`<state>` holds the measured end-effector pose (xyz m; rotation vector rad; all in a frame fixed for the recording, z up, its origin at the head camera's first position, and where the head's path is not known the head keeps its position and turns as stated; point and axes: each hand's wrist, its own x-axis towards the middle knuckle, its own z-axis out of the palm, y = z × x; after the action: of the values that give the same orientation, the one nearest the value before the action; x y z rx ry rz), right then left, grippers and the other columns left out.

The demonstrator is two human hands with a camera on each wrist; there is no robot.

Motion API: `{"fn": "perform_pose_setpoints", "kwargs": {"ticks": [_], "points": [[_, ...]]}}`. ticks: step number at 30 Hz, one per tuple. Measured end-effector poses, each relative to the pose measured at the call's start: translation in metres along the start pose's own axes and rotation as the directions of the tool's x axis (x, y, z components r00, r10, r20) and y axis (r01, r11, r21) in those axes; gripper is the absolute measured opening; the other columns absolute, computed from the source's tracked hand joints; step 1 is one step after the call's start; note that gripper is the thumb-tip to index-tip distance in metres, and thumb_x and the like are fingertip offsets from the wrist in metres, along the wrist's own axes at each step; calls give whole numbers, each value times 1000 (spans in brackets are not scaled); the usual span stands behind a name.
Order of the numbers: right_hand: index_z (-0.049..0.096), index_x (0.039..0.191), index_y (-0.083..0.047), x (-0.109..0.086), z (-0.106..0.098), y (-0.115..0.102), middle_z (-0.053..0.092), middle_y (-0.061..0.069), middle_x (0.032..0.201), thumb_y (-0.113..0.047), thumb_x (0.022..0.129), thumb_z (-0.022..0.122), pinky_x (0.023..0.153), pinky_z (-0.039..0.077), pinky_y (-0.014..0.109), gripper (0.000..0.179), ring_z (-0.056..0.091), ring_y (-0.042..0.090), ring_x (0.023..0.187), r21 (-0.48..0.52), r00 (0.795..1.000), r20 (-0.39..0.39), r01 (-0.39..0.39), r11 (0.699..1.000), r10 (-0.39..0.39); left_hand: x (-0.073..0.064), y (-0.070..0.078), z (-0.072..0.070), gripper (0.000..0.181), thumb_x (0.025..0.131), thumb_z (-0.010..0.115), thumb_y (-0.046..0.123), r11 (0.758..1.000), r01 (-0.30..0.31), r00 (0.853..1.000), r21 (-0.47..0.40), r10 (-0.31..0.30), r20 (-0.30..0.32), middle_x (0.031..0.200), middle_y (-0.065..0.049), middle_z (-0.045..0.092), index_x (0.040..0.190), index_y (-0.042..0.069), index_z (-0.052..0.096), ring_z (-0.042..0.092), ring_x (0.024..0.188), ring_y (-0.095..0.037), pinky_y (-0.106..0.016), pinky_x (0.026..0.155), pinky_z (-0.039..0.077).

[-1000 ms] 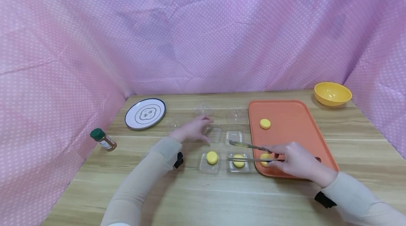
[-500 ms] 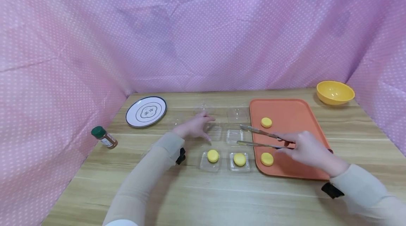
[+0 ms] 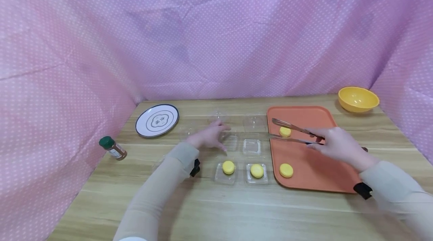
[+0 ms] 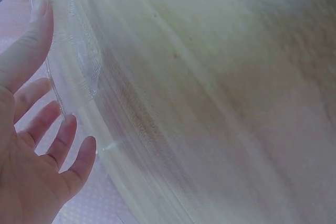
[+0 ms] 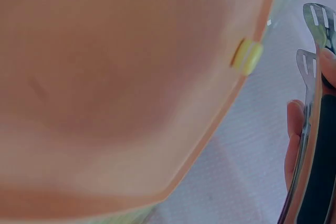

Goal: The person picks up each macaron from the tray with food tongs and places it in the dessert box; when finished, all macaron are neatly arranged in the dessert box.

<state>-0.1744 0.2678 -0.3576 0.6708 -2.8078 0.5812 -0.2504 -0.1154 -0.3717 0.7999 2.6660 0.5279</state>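
Observation:
My right hand (image 3: 339,145) grips metal tongs (image 3: 292,126) with dark handles. The spread tong tips lie on either side of the far yellow macaron (image 3: 285,132) in the head view. A second macaron (image 3: 286,170) sits at the near left of the orange tray (image 3: 318,177). My left hand (image 3: 211,135), fingers apart, is at a clear plastic box (image 3: 231,143); its palm looks bare in the left wrist view. Whether it touches the plastic, I cannot tell. Two nearer clear boxes hold one macaron (image 3: 228,167) and another macaron (image 3: 257,171).
Beside the left hand's box stands another clear box (image 3: 252,147). Open clear lids (image 3: 254,122) rise behind. A white plate (image 3: 157,120) and a green-capped spice bottle (image 3: 113,148) are at the left. A yellow bowl (image 3: 358,99) stands at the back right. Pink dotted cloth hangs behind.
My right hand has moved the tongs right and away from me, off the near macaron in its box and over to the far macaron on the tray. My left hand has stayed in place.

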Motion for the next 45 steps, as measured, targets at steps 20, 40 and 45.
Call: {"fn": "perform_pose_setpoints", "kwargs": {"ticks": [20, 40, 45], "points": [[65, 117, -2, 0, -1, 25, 60, -4, 66, -17, 75, 78, 50, 41, 26, 47, 49, 8, 57, -73, 996, 70, -50, 996, 55, 2, 0, 1, 88, 64, 84, 25, 999, 39, 999, 21, -40, 31, 128, -10, 42, 140, 7, 43, 43, 119, -23, -39, 109, 37], [65, 117, -3, 3, 4, 39, 53, -8, 61, -23, 76, 78, 53, 35, 25, 48, 43, 11, 57, -20, 976, 194, -100, 995, 102, 3, 0, 0, 88, 64, 85, 25, 1000, 22, 999, 1, -22, 26, 120, -8, 43, 139, 6, 44, 43, 112, -21, -36, 105, 39], [66, 115, -3, 5, 7, 42, 53, -9, 63, -26, 75, 79, 53, 34, 24, 48, 43, 10, 58, -6, 973, 210, -99, 995, 98, 3, 1, 0, 88, 65, 84, 26, 1000, 20, 999, 16, -21, 28, 123, -9, 42, 140, 6, 43, 43, 115, -22, -37, 107, 38]]}}
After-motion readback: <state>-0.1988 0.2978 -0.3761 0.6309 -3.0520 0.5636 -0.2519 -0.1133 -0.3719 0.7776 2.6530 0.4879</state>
